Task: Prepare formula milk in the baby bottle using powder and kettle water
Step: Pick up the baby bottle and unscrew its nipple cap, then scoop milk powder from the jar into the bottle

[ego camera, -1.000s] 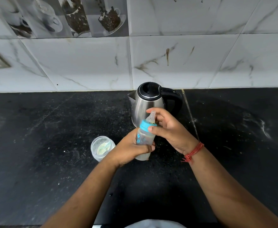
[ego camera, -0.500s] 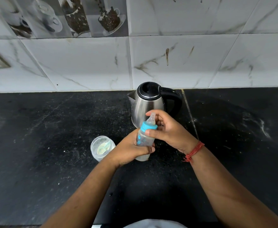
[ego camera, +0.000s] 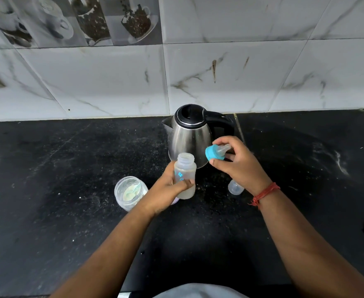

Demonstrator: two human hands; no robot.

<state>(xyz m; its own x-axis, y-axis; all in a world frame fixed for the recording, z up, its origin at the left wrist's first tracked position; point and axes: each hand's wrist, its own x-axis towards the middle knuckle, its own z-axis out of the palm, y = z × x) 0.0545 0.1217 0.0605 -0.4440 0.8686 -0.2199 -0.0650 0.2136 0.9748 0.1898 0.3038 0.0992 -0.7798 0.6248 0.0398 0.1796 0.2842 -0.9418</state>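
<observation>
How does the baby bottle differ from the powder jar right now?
The baby bottle is narrow, held in the left hand; the powder jar is wider and sits untouched on the countertop. The bottle looks cloudy; the jar holds pale powder. Both are clear and open-topped.

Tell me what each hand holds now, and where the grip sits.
Left hand grips the bottle around its body. Right hand pinches the teat cap by its blue ring.

left hand (ego camera: 168,188) fingers curled, gripping; right hand (ego camera: 239,163) raised beside it, fingertips pinching; forearms converging
</observation>
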